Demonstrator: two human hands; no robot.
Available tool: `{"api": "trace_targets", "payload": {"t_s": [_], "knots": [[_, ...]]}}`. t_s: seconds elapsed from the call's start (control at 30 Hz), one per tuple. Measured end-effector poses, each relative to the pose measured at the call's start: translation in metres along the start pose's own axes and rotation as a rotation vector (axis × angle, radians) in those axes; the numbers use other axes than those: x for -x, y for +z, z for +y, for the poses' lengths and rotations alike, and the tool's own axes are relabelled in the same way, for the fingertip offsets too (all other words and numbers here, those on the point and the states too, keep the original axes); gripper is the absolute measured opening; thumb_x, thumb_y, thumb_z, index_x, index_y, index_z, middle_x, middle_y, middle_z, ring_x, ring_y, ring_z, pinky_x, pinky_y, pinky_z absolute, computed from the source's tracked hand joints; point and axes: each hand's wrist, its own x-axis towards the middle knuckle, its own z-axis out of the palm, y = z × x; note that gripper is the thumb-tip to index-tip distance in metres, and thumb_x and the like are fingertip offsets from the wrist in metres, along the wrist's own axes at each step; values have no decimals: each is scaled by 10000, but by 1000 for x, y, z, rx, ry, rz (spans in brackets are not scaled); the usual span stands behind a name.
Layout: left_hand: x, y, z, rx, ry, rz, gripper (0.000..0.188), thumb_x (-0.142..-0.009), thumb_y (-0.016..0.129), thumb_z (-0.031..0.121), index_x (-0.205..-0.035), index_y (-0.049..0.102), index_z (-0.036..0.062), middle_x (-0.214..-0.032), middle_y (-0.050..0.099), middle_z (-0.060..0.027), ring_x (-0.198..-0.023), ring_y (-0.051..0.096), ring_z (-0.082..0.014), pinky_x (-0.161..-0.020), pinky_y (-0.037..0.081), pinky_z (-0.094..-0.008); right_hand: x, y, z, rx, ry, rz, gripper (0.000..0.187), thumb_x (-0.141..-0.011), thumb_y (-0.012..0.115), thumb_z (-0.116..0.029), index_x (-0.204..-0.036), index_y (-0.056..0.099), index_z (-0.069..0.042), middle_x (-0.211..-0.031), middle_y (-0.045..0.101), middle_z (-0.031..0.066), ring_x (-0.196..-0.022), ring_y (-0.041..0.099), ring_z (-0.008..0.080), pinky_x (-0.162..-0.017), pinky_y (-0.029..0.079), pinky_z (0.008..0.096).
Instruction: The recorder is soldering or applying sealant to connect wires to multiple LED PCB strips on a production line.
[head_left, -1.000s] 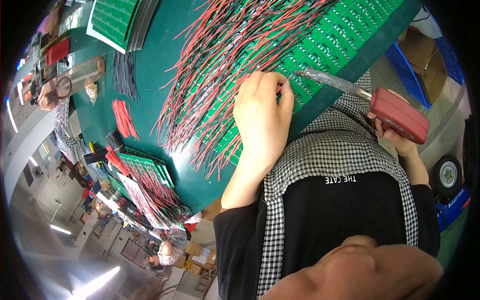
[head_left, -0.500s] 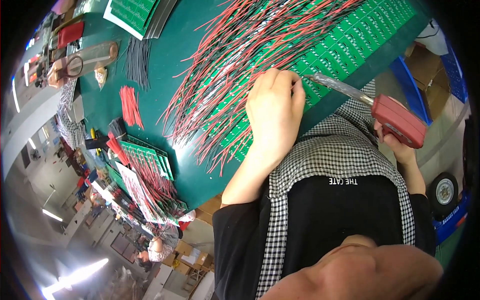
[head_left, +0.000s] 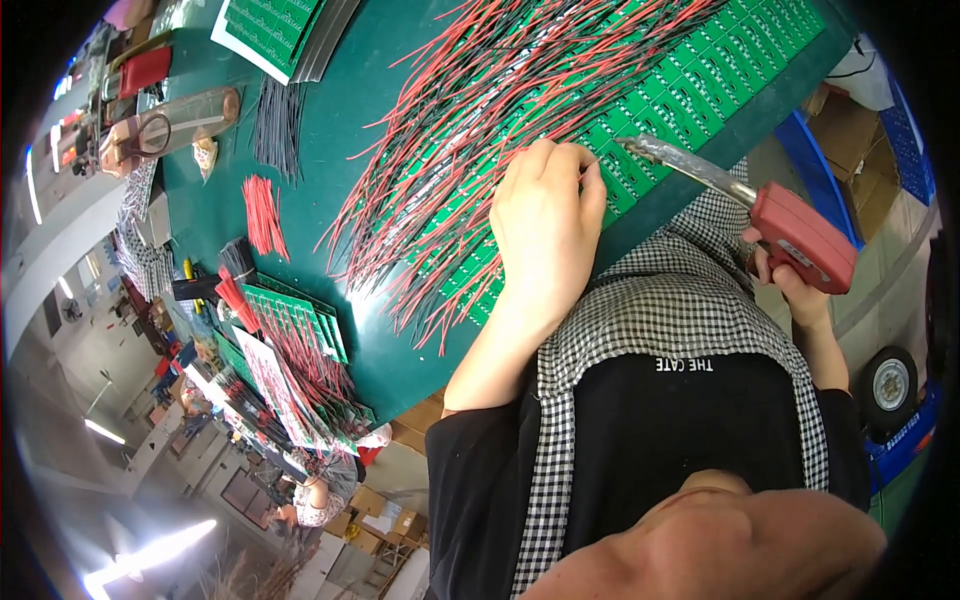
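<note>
In my right hand [head_left: 795, 290] is a red-bodied soldering gun [head_left: 803, 238], fingers wrapped round its handle. Its long metal barrel slants up and left, with the tip above a green circuit board panel [head_left: 690, 95]. My left hand [head_left: 548, 225] rests at the panel's near side, fingers curled down and pinched; the fingertips and whatever is between them are hidden. Many red and black wires [head_left: 450, 150] lie across the panel in a dense spread, some running under my left hand. A small gap separates the iron's tip from my left fingers.
On the green table [head_left: 330, 200] lie a bundle of black wires [head_left: 278, 125], a bundle of red wires [head_left: 264, 217] and stacked green boards [head_left: 270, 35]. More wired boards [head_left: 300, 330] stand at the left edge. Another person [head_left: 320, 495] is farther off, lower left.
The soldering gun has shifted slightly up and right, its tip drawing away from my left fingers. My left hand has stayed nearly in place.
</note>
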Motion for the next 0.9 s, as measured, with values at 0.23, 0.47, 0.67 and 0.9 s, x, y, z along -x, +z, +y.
{"api": "trace_targets", "payload": {"t_s": [0.23,0.47,0.67,0.9], "knots": [[3,3,-3,-66,11,34,57,-686,586,58,-717,542,39,-675,505,-90,-647,523,-258,-577,419,-361,1,-15,20,24,-103,6,568,-777,598,-246,-1211,360,33,-1037,527,164,-576,448,98,-502,364,202],[14,-33,-13,-148,192,22,76,-674,605,79,-725,555,53,-698,498,-82,-674,501,-266,-602,408,-371,2,-13,12,73,-244,42,490,-798,554,-223,-1166,386,53,-1023,523,191,-521,429,110,-483,346,221],[4,-145,-140,-684,-248,376,155,-722,587,142,-832,609,36,-800,596,-141,-767,564,-310,-690,442,-383,1,-11,9,14,-220,95,492,-799,553,-225,-1167,384,55,-1017,513,182,-546,435,109,-483,348,220],[0,-177,-255,-813,-392,155,254,-645,634,152,-861,591,26,-853,588,-165,-817,566,-316,-722,447,-395,0,-11,7,112,-266,55,502,-823,524,-270,-1182,361,41,-1045,494,148,-566,438,88,-499,394,216]]}}
